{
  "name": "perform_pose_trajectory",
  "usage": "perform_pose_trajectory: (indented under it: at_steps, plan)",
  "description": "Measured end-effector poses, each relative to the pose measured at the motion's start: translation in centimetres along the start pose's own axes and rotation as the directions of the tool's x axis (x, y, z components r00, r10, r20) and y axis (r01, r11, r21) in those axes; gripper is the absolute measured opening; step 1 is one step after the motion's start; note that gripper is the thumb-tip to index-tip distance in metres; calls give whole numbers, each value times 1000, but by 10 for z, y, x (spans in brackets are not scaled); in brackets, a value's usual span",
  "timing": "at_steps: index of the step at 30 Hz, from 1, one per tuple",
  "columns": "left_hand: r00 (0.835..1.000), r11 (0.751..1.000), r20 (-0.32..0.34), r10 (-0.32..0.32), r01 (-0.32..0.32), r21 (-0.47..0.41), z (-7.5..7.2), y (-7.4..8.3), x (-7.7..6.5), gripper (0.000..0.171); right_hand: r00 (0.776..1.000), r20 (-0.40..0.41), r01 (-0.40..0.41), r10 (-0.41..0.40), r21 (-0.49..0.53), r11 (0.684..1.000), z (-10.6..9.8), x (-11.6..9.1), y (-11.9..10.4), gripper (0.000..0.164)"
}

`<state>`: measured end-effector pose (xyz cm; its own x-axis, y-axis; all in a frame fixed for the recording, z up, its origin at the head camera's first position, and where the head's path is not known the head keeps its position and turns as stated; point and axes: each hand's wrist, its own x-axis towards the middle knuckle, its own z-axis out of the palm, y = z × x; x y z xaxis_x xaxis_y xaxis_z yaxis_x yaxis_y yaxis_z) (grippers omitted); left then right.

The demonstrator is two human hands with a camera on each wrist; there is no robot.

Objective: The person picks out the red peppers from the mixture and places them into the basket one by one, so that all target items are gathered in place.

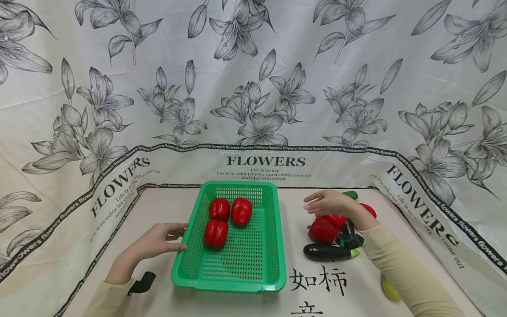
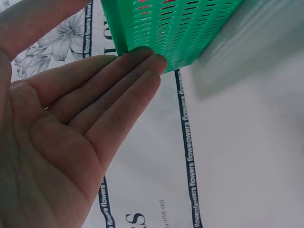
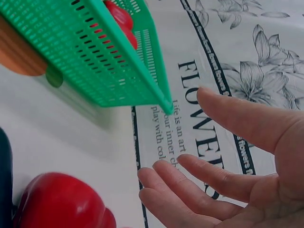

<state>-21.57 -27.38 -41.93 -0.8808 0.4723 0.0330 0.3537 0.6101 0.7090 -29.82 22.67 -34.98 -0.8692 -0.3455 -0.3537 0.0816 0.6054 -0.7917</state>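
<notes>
A green plastic basket (image 1: 229,287) stands on the table with three red bell peppers (image 1: 215,233) in its back left part. At its left wall is my left hand (image 1: 158,240), fingers straight and fingertips against or very close to the side; contact is hard to tell. My right hand (image 1: 330,203) is held over a group of red bell peppers (image 1: 321,231) to the right of the basket, fingers extended and holding nothing. In the right wrist view, a red bell pepper (image 3: 61,204) lies below that hand, apart from it.
A dark eggplant (image 1: 326,252) lies in front of the right-hand peppers. Behind them shows a green vegetable (image 1: 350,194). A yellow-green item (image 1: 390,288) is partly hidden by the right sleeve. A flower-print cloth (image 1: 253,110) hangs behind and at the sides.
</notes>
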Motion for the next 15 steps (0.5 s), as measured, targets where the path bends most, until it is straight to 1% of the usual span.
perform_pose_trajectory:
  at_steps: [5,9,15]
  plan:
    - [1000,1000,-1,4,-4,0,1,1,-1,65,1000,-17,11,-11,-1,1000,-6,-5,13,62]
    - [1000,1000,-2,6,-6,-4,1,1,-2,65,1000,-19,11,-10,17,1000,-9,-8,24,63]
    - [1000,1000,-1,6,-6,12,1,1,-2,65,998,-49,-37,39,44,998,-11,-14,38,64]
